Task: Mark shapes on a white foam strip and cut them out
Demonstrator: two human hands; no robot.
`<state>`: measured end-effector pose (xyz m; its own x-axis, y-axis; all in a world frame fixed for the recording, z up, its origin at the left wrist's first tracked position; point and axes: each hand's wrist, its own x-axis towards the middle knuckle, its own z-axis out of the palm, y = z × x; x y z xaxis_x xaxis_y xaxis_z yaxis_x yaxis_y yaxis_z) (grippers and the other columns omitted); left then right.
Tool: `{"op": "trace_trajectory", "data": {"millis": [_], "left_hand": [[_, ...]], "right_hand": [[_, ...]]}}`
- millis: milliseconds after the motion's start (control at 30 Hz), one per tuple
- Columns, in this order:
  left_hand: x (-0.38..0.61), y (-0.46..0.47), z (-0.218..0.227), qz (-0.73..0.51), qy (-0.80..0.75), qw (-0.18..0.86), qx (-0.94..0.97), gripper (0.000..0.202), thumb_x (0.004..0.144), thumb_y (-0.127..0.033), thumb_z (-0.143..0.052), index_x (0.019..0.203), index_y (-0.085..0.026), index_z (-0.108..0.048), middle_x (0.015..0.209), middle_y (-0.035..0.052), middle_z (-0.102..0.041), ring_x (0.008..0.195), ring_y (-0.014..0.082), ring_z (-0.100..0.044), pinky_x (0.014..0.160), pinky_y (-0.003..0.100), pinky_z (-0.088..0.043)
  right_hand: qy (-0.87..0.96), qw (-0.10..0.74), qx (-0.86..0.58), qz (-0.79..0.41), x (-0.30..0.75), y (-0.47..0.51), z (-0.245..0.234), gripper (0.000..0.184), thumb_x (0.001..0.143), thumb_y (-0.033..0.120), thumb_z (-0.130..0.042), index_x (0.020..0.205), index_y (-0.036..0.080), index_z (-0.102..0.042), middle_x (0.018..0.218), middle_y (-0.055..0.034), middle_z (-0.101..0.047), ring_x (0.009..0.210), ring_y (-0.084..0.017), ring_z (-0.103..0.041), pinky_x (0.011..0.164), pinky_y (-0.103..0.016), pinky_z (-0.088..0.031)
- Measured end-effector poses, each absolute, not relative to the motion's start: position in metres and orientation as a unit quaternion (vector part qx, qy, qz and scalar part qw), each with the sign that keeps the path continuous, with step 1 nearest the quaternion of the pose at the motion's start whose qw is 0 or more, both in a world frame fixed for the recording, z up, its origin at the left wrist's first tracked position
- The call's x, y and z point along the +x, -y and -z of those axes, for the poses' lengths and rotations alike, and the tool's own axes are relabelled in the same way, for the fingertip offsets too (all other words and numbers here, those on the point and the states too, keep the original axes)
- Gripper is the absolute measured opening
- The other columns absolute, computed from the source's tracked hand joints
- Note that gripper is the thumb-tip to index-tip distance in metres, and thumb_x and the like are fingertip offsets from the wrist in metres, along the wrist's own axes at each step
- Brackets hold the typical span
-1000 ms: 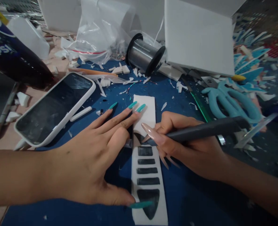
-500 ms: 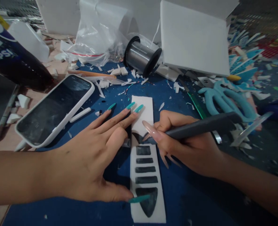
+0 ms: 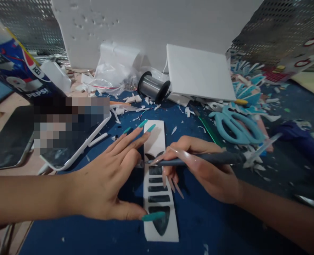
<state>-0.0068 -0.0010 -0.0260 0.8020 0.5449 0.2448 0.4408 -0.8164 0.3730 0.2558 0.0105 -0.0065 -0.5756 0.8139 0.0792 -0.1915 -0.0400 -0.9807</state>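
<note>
dim indoor light | soft shadows beneath both hands | wide-angle bending at edges | right side blurred, murky

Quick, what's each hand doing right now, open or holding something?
Left hand: open, fingers spread flat, pressing on the white foam strip.
Right hand: closed around a craft knife, its tip at the strip.
</note>
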Motion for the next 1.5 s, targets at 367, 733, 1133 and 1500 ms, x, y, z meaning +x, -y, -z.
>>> {"op": "trace_trajectory", "data": {"millis": [367,733,1133,1500], "left_hand": [[-0.001,0.002,0.029,-0.285,-0.251,0.075,0.922,0.023,0.113,-0.014,-0.025,0.119,-0.016,-0.047,0.119,0.0184,-0.073,0.153,0.0250,-0.043,0.128,0.053,-0.033],[-0.004,0.011,0.017,-0.364,-0.256,0.049,0.894,0.027,0.116,-0.021,-0.032,0.107,-0.016,-0.056,0.078,0.0027,-0.063,0.067,0.0157,-0.053,0.062,0.026,-0.049],[-0.001,0.007,0.005,-0.333,-0.161,0.089,0.925,0.039,0.118,-0.026,-0.021,0.095,-0.018,-0.051,0.063,-0.0026,-0.050,0.051,0.0145,-0.039,0.050,0.028,-0.040],[-0.007,0.003,0.028,-0.378,-0.347,0.176,0.840,0.072,0.110,-0.055,-0.047,0.163,-0.024,-0.009,0.129,0.0177,-0.051,0.110,0.0311,-0.062,0.084,0.050,-0.063]], "right_hand": [[0.552,0.420,-0.284,-0.662,0.241,-0.002,0.011,0.023,0.090,0.026,-0.081,0.084,0.021,-0.060,0.076,0.0020,-0.069,0.059,-0.009,-0.068,0.053,-0.019,-0.057],[0.671,0.385,-0.310,-0.553,0.247,0.017,-0.005,0.032,0.109,0.041,-0.050,0.087,0.020,-0.059,0.063,0.0010,-0.062,0.047,-0.011,-0.055,0.045,-0.023,-0.043],[0.899,0.362,-0.161,-0.189,0.246,0.018,0.012,0.030,0.105,0.026,-0.024,0.075,0.027,-0.028,0.056,0.0056,-0.034,0.045,-0.013,-0.031,0.043,-0.031,-0.025],[0.863,0.274,-0.420,0.065,0.281,-0.034,0.002,0.038,0.109,0.036,-0.036,0.074,0.025,-0.044,0.060,-0.0027,-0.054,0.050,-0.018,-0.046,0.049,-0.034,-0.027]]}}
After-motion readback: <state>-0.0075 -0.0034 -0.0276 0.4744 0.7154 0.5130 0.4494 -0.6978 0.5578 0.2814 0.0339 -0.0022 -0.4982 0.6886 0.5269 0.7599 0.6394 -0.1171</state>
